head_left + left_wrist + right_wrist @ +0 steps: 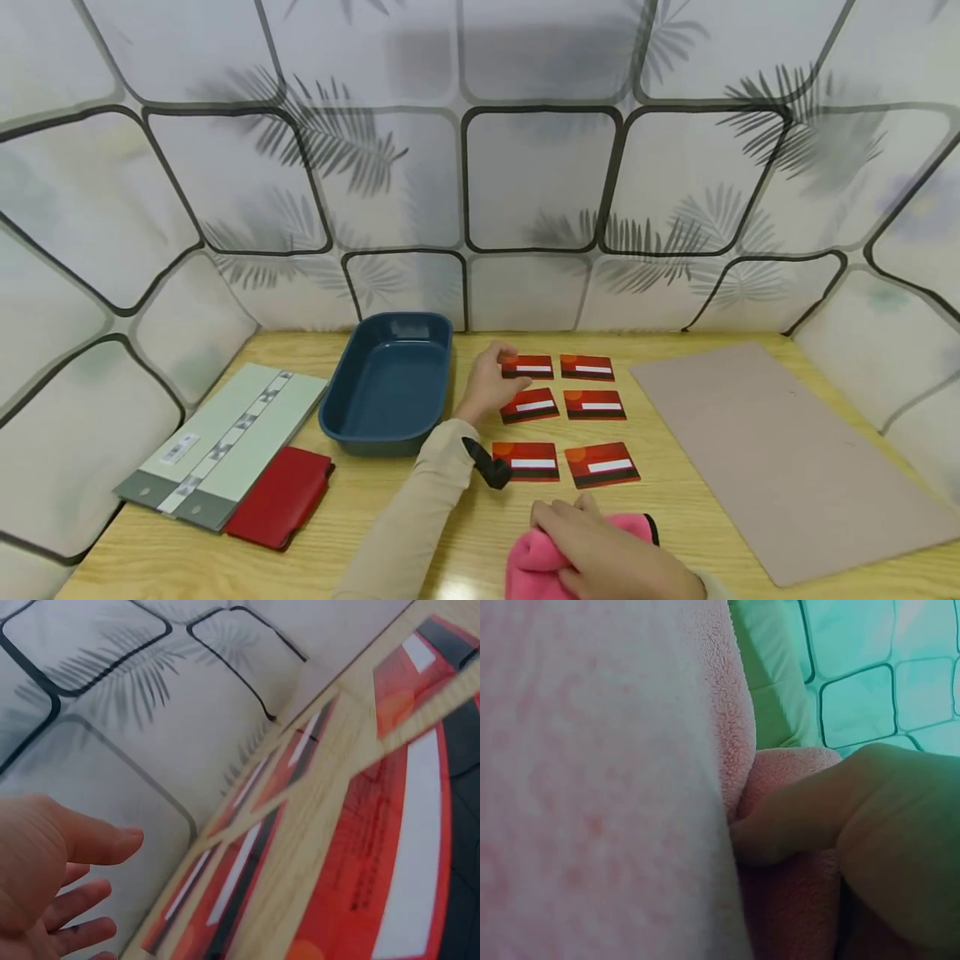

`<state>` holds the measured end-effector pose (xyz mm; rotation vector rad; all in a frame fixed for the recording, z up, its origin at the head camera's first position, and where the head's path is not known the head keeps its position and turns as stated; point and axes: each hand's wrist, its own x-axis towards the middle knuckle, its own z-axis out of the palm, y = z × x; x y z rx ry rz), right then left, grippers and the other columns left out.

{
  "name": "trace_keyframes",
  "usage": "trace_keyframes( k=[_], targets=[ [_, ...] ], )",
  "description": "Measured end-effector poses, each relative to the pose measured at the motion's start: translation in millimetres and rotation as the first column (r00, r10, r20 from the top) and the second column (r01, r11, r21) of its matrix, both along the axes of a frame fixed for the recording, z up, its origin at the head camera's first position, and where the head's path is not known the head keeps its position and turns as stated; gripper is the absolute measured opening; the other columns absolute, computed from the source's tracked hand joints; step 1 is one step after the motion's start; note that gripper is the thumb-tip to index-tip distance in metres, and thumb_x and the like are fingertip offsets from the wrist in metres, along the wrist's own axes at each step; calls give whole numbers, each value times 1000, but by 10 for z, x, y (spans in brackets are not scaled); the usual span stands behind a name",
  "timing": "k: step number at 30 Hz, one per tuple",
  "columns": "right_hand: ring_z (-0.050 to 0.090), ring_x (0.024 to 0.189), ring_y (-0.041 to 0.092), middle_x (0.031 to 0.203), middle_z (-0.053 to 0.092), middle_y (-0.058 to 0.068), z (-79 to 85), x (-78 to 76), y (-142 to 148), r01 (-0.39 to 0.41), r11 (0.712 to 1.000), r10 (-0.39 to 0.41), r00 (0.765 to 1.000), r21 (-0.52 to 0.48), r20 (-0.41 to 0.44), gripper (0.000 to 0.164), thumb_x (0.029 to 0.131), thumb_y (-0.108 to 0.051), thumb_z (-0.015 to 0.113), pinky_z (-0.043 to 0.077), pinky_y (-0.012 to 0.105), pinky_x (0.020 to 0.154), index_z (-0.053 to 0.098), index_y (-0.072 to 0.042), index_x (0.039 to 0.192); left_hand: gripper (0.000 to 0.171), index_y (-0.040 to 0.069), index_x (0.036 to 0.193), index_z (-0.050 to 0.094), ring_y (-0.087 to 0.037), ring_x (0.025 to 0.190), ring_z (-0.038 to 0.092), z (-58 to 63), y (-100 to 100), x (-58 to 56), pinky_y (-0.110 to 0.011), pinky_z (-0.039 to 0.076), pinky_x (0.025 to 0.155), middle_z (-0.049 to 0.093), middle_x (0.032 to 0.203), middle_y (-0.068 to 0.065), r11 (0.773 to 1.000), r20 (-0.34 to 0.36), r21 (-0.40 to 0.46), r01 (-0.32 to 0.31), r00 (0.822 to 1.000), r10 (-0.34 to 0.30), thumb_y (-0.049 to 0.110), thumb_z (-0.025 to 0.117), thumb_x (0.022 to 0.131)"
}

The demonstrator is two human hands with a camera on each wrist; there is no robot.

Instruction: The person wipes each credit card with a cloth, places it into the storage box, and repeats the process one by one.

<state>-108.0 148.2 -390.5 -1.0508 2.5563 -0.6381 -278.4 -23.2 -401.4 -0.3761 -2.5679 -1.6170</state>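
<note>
Several red cards (pixel 600 406), each with a white stripe and a dark band, lie in two columns on the wooden table. My left hand (pixel 491 385) is over the left edge of the far-left card (pixel 536 363), thumb and fingers apart with nothing between them. In the left wrist view, the relaxed fingers of that hand (pixel 56 877) appear beside the row of cards (pixel 367 855). My right hand (pixel 600 550) grips a bunched pink fleece cloth (pixel 534 560) near the table's front. The right wrist view shows its thumb (pixel 795 821) pressed into the cloth's folds (pixel 731 682).
A dark blue tray (pixel 442 375) stands left of the cards. Further left, a pale green folder (pixel 232 425) partly overlaps a red wallet-like cover (pixel 281 500). A flat beige board (pixel 787 458) covers the table's right side. Patterned fabric (pixel 536 183) rises along the back.
</note>
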Motion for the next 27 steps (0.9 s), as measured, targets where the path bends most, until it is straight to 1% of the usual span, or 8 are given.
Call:
trace_keyframes(
  k=[3, 7, 11, 15, 18, 22, 25, 27],
  targets=[
    [38, 82, 9, 86, 45, -17, -22, 18, 53, 32, 999, -32, 999, -23, 16, 37, 80, -5, 65, 35, 22, 72, 44, -28, 100, 47, -3, 123, 55, -39, 119, 52, -68, 5, -47, -51, 44, 100, 58, 124, -22, 999, -8, -32, 11, 1000, -12, 7, 75, 82],
    [41, 82, 5, 87, 45, -17, -61, 11, 122, 24, 998, -22, 999, -53, 30, 37, 80, -7, 65, 36, 23, 72, 46, -29, 103, 46, -2, 122, 57, -36, 120, 53, -155, -1, -123, -49, 43, 103, 60, 124, -20, 998, -53, -58, -11, 999, 8, 4, 75, 80],
    [42, 82, 1, 88, 46, -19, -108, 7, 197, 8, 995, -5, 1000, -103, 29, 37, 80, -7, 64, 38, 23, 73, 47, -29, 105, 44, -1, 121, 58, -35, 127, 49, -215, 39, -214, -49, 40, 107, 57, 132, -18, 1000, -89, -20, 3, 996, -5, -5, 72, 79],
    [42, 84, -2, 90, 47, -20, -152, 5, 230, -25, 987, 23, 1000, -161, -11, 38, 81, -6, 64, 35, 21, 73, 48, -29, 107, 44, 1, 122, 58, -36, 132, 43, -241, 92, -279, -54, 28, 113, 53, 139, -16, 998, -65, 3, 56, 996, -56, -7, 69, 81],
    [43, 84, -3, 89, 47, -20, -159, 0, 258, -29, 984, 34, 999, -178, 23, 39, 82, -6, 64, 34, 21, 74, 48, -30, 108, 44, 4, 124, 58, -36, 131, 41, -259, 108, -309, -58, 21, 111, 54, 137, -13, 998, -29, -16, 58, 998, -58, -4, 69, 82],
    [44, 87, -3, 91, 48, -19, -146, -13, 281, -9, 985, 31, 992, -172, 126, 39, 85, -7, 63, 36, 26, 77, 47, -31, 110, 44, 2, 124, 58, -36, 127, 41, -310, 98, -366, -54, 29, 110, 57, 129, -16, 999, -38, -22, 28, 999, -29, -5, 69, 82],
    [45, 88, -3, 93, 49, -19, -136, -21, 289, -2, 986, 27, 988, -167, 151, 38, 86, -8, 63, 37, 28, 80, 46, -32, 111, 45, 1, 125, 58, -37, 126, 37, -326, 91, -410, -52, 34, 107, 55, 129, -19, 999, -60, -35, 7, 998, -9, -4, 71, 82],
    [45, 89, -4, 94, 49, -20, -127, -26, 291, 7, 987, 20, 986, -163, 166, 38, 87, -9, 62, 39, 31, 82, 46, -33, 111, 47, 1, 127, 58, -38, 127, 34, -320, 93, -428, -52, 33, 107, 50, 133, -21, 998, -58, -63, -1, 998, -3, 1, 73, 82]
  ],
)
